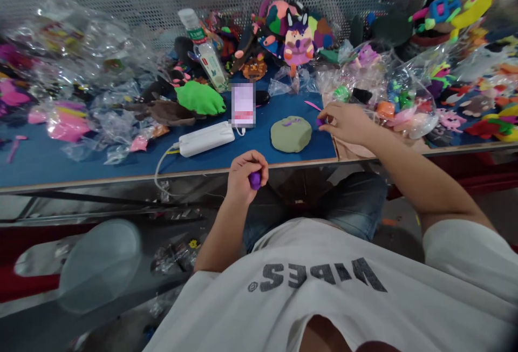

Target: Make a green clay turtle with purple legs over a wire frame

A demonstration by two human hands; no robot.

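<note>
My left hand [242, 178] is closed around a lump of purple clay [254, 180] just in front of the table edge. Between the thumb and fingers of my right hand [347, 122], a small purple clay piece [320, 122] is pinched low over the table. Left of that hand lies a flat, rounded grey-green clay slab [290, 137], with thin purple strips [292, 121] on its upper part. A thin pink clay strip [312, 105] rests close to my right fingertips.
A white power bank [206, 139] with a cable lies left of the slab, beside a blurred phone [243, 105]. Behind stand a plastic bottle [206, 52] and a purple fox-like clay figure [298, 44]. Bagged clay figures [404, 109] crowd the right; green clay [200, 98] lies left.
</note>
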